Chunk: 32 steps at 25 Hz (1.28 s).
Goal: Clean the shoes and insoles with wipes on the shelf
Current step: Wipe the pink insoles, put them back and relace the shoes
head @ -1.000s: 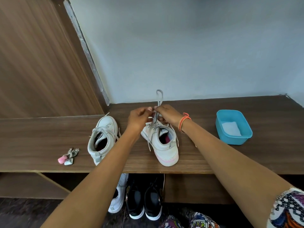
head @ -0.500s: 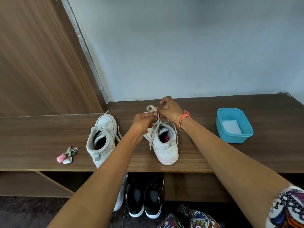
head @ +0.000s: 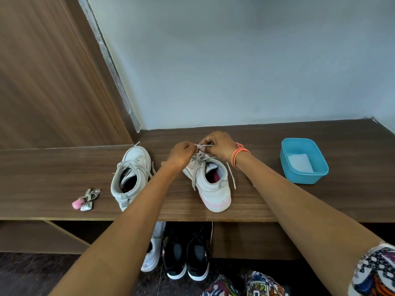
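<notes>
Pinching the grey lace (head: 203,146) with both hands, I have my left hand (head: 181,153) and my right hand (head: 218,145) close together, fingers curled tight on the lace over the front of the white shoe (head: 213,186). That shoe stands on the wooden shelf (head: 42,178) just under my hands, heel toward me, with a pale pink band along its sole, a pink lining and loose lace ends hanging down both sides. The second white shoe (head: 132,174) stands just left of my left hand, greyed at the heel. Well to the right of my right hand a white wipe (head: 300,163) lies in a blue tub (head: 303,178). My fingers hide how the lace is looped, and my hands cover the shoe's toe. Below my forearms, black shoes (head: 186,253) are partly cut off by the shelf edge.
</notes>
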Available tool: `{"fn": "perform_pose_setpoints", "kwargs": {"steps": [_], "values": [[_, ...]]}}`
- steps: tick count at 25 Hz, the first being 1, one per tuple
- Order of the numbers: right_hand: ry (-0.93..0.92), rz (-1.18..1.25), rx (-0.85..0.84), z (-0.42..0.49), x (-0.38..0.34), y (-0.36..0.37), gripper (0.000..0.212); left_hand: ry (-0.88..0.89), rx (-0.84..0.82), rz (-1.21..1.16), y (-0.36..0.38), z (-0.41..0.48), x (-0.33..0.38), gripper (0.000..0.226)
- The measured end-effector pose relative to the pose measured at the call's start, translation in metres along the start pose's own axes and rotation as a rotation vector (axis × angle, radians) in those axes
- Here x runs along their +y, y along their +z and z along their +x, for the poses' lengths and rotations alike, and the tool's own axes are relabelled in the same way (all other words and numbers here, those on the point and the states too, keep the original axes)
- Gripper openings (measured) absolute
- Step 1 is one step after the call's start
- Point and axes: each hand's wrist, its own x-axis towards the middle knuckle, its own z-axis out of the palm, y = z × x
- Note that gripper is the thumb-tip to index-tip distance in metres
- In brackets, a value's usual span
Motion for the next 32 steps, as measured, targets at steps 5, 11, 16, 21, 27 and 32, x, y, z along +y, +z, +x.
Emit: {"fn": "perform_pose_setpoints", "kwargs": {"steps": [5, 11, 16, 21, 27, 32], "values": [[0.086, 0.239, 0.039, 0.001, 0.008, 0.006, 0.016, -0.022, 0.115, 0.132, 0.009, 0.006, -0.008, 0.022], [0.049, 0.52, -0.022, -0.005, 0.003, -0.002, 0.031, -0.068, 0.075, -0.279, 0.013, 0.001, -0.002, 0.03], [0.027, 0.348, -0.015, -0.006, 0.003, -0.003, 0.03, -0.121, 0.083, -0.405, 0.014, 0.002, -0.003, 0.032], [-0.112, -0.047, 0.118, -0.006, -0.001, 0.0, 0.028, -0.17, 0.058, -0.484, 0.016, 0.0, 0.002, 0.03], [-0.183, -0.304, 0.165, -0.007, 0.001, 0.001, 0.027, -0.191, 0.071, -0.54, 0.017, 0.0, 0.007, 0.031], [-0.123, -0.045, 0.277, -0.012, 0.008, 0.003, 0.021, -0.165, 0.117, -0.432, 0.015, 0.0, 0.004, 0.033]]}}
